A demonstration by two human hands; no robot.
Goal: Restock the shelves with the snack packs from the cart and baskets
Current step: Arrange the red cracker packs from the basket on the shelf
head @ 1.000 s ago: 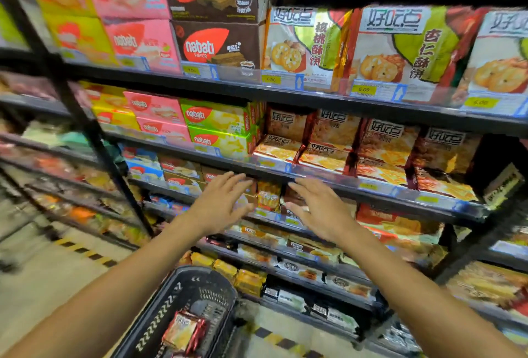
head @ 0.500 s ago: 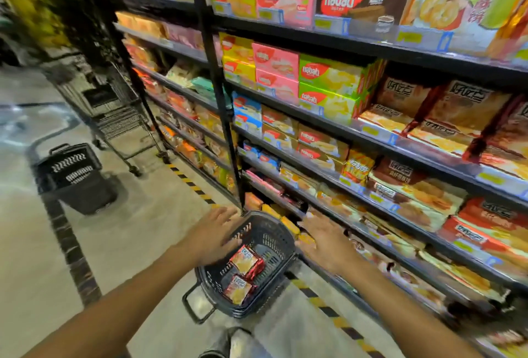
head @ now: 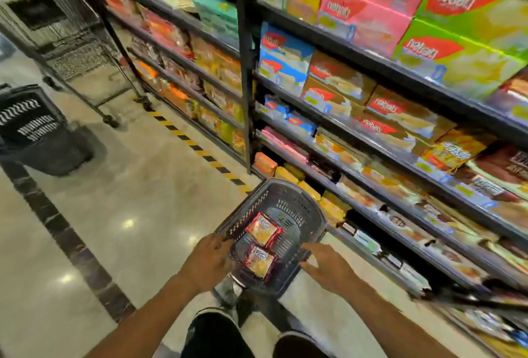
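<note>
Shop aisle, shelves (head: 371,140) alongside: reaching into basket (head: 311,214) for packs (head: 261,243); left hand (head: 210,260), right hand (head: 328,267) spread, empty; gripping next.

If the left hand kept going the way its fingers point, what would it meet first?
Most likely the nearer snack pack in the grey basket; the left hand is already at the rim, though depth is unclear.

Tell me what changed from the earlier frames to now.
Both hands came down from the middle shelf to the grey basket on the floor. The left hand now reaches its near left rim beside the lower snack pack; the right hand reaches the right rim. No grip is clear. The two snack packs, the upper one included, stay in the basket.
</note>
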